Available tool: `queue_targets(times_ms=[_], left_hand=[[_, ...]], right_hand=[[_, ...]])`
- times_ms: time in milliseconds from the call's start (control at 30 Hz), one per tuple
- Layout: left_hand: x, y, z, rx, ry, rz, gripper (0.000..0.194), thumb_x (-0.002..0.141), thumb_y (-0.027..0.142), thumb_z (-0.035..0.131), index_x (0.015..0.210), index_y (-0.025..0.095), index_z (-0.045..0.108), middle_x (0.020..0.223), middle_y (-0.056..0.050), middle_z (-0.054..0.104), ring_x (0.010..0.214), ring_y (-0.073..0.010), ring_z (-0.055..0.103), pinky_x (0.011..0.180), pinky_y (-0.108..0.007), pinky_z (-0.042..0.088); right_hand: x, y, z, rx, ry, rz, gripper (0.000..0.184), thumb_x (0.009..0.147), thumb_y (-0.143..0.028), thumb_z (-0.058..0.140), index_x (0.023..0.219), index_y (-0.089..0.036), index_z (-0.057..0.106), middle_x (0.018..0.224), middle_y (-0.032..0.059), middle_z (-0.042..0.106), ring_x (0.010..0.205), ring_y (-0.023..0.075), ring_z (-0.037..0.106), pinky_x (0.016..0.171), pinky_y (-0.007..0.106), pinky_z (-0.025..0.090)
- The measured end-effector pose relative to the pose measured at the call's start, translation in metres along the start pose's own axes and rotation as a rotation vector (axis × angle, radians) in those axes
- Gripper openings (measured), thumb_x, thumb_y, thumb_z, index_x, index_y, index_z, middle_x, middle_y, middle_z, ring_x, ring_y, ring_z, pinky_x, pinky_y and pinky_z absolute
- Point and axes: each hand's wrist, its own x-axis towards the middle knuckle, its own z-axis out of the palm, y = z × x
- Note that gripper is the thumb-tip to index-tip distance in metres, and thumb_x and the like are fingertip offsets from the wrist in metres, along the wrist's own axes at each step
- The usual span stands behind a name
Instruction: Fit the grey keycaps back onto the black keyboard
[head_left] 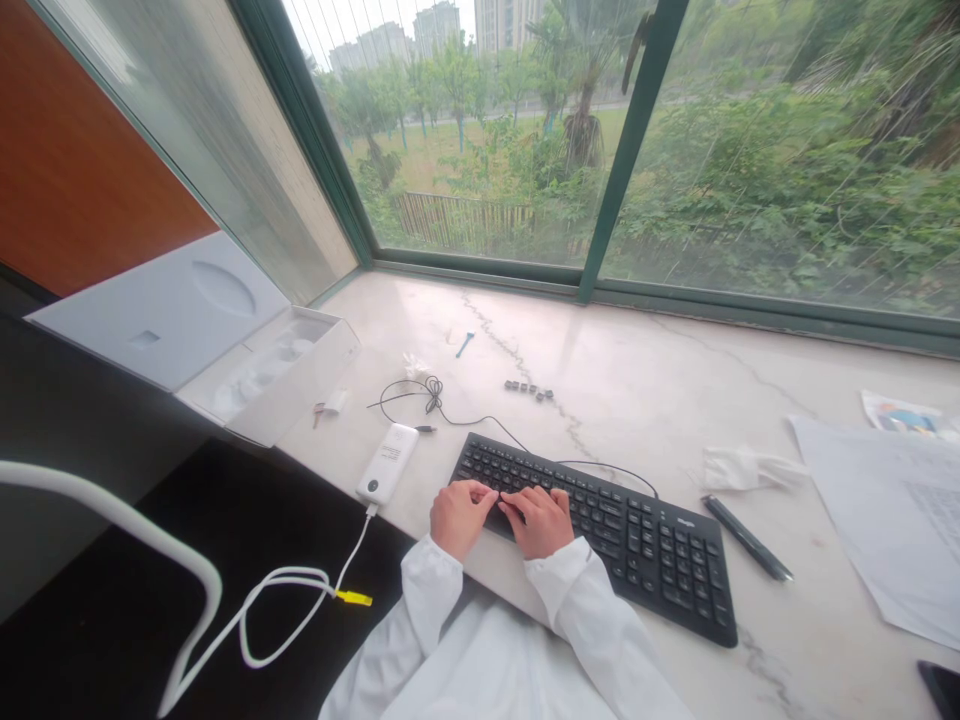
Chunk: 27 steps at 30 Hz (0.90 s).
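Note:
A black keyboard (630, 530) lies at a slant on the marble-patterned sill, its cable running off the back. Over its left part, close to the front edge, my left hand (459, 515) and my right hand (541, 520) meet fingertip to fingertip. Both are closed in a pinch. Something small and dark shows between the fingertips, too small to make out. Behind the keyboard sits a short double row of loose black keycaps (529, 390). Farther back lies a small blue tool (465, 345).
To the left stand a white power bank (388, 464) with a cable and an open white box (300, 375). Coiled black cable (433, 395) rests behind. On the right are a black pen (748, 540), crumpled tissue (754, 468) and paper sheets (885, 510). Windows border the back.

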Motion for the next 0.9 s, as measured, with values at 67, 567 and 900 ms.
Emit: queue_targets(times_ms=[67,567,900], left_hand=[[0.0006,-0.0001,0.0002,-0.001,0.0,0.0,0.022,0.078,0.046,0.057,0.081,0.029,0.071,0.083,0.002,0.071,0.079,-0.0136,0.062,0.068,-0.023,0.039],[0.0012,0.0007,-0.0027,-0.006,-0.029,-0.009,0.025,0.076,0.047,0.059,0.082,0.028,0.072,0.084,0.0,0.071,0.079,-0.0153,0.063,0.068,-0.022,0.042],[0.0014,0.0007,-0.0027,0.021,-0.02,0.011,0.022,0.076,0.047,0.059,0.081,0.029,0.071,0.083,0.001,0.071,0.079,-0.0141,0.062,0.067,-0.023,0.04]], right_hand=[[0.0,0.0,-0.0005,-0.001,0.002,-0.001,0.011,0.085,-0.029,0.058,0.083,-0.027,0.068,0.067,-0.0036,0.064,0.068,0.0094,0.054,0.075,0.031,0.022],[0.001,-0.0015,-0.0063,-0.017,-0.066,0.025,0.016,0.088,-0.03,0.053,0.087,-0.028,0.069,0.07,-0.0009,0.066,0.072,0.0115,0.054,0.077,0.031,0.022],[0.0007,-0.0006,-0.005,0.022,-0.057,0.027,0.014,0.087,-0.03,0.054,0.087,-0.028,0.068,0.072,-0.0023,0.066,0.071,0.0112,0.054,0.076,0.032,0.021]])
